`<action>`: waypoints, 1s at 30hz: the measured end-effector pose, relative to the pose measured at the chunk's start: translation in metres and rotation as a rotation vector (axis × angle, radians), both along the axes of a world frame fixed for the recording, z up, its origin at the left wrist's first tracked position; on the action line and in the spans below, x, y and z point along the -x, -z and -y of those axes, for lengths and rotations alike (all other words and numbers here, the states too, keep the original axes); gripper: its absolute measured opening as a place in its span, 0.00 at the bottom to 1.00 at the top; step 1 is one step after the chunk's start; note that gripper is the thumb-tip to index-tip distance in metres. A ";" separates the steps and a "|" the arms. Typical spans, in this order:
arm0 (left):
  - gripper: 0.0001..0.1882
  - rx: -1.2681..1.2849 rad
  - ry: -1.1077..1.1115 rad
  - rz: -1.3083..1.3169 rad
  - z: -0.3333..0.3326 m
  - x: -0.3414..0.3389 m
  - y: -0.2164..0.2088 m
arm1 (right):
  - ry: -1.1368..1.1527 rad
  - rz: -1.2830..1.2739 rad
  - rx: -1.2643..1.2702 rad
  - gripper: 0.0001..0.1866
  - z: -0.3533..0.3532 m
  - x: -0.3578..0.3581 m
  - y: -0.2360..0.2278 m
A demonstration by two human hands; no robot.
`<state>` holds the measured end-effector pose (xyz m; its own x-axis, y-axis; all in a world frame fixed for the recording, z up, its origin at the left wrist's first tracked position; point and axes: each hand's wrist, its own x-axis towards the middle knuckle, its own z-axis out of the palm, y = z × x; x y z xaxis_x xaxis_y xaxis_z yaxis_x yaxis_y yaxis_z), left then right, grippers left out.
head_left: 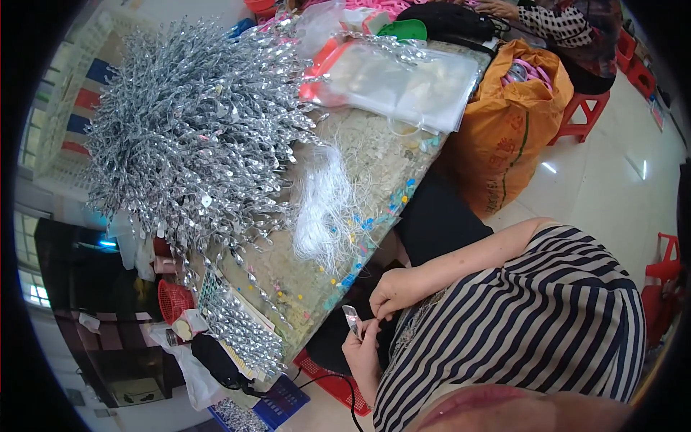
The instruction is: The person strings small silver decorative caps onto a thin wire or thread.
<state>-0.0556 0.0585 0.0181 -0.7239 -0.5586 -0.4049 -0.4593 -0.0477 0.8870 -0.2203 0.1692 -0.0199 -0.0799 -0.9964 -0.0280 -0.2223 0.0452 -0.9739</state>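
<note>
My left hand (363, 352), low in the view at the table's near edge, is closed on a shiny silver foil strip (352, 322) whose flat end sticks up past the fingers. Just above it, my right hand (396, 291) is pinched, its fingertips meeting the left hand's. Whatever the right fingers hold is too small to make out. On the table (277, 270) beyond the hands lies a loose hank of fine white thread (322, 209). A huge heap of twisted silver foil strips (194, 122) covers the table's far left.
More silver strips (245, 331) lie on a tray at the table's lower left, near a red basket (175, 300) and a blue crate (281, 403). Clear plastic bags (403, 83) are stacked at the back. An orange sack (504, 137) and another person (568, 32) are at right.
</note>
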 end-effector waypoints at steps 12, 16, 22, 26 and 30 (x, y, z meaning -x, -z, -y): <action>0.06 0.019 -0.020 0.007 -0.012 -0.013 0.003 | 0.211 -0.023 0.093 0.07 -0.018 -0.006 0.014; 0.07 0.012 -0.046 -0.011 -0.013 -0.017 0.008 | 0.225 0.112 0.005 0.08 -0.017 -0.011 0.012; 0.07 -0.025 -0.053 0.049 -0.015 -0.032 0.014 | 0.144 0.226 -0.241 0.08 -0.019 -0.015 -0.008; 0.07 0.045 -0.016 -0.026 -0.014 -0.027 0.015 | 0.162 0.000 -0.045 0.08 -0.018 -0.018 0.005; 0.10 -0.010 0.000 -0.001 -0.010 -0.029 0.022 | 0.189 0.108 -0.058 0.08 -0.023 -0.017 -0.010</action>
<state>-0.0266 0.0687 -0.0034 -0.7243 -0.5545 -0.4097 -0.4587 -0.0561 0.8868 -0.2031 0.1922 -0.0102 -0.2584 -0.9605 -0.1034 -0.0992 0.1329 -0.9862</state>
